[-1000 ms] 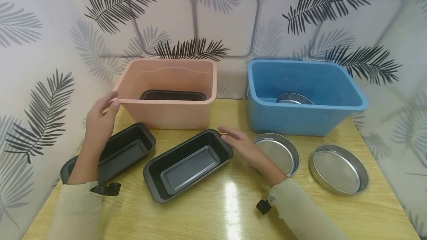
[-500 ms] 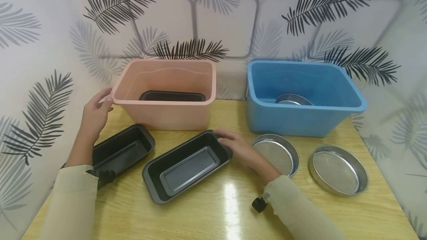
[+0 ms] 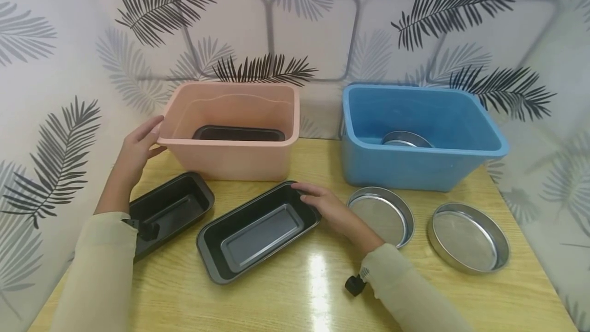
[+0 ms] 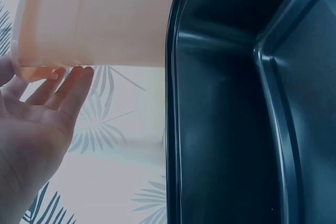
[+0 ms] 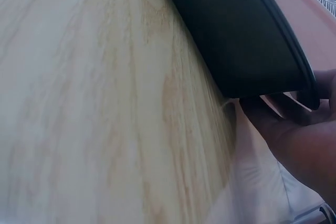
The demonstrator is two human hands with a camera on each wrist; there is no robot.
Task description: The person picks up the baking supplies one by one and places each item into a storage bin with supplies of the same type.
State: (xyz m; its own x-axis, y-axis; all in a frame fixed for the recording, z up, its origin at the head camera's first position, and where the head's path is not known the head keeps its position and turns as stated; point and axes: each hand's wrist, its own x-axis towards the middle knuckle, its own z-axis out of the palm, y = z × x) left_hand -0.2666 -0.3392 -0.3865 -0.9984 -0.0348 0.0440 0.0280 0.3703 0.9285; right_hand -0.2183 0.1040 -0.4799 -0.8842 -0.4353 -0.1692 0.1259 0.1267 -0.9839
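Dark loaf pan [image 3: 262,237] sits aslant mid-table, near side of the pink bin [image 3: 230,160]; right hand [image 3: 328,209] pinches its far right end by the rim, probably for steadiness. Left hand [image 3: 135,152] grips the bin's left rim, perhaps bracing it. Yellow wood-grain tabletop [image 3: 258,306] shows a glare streak; leaf-patterned wall [image 3: 313,29] stands behind.

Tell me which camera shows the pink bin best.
The head view, since it frames the pink bin almost whole, with a dark pan inside. The left wrist view shows only part of its side, at the left hand; the right wrist view catches just a pink patch behind the middle pan.
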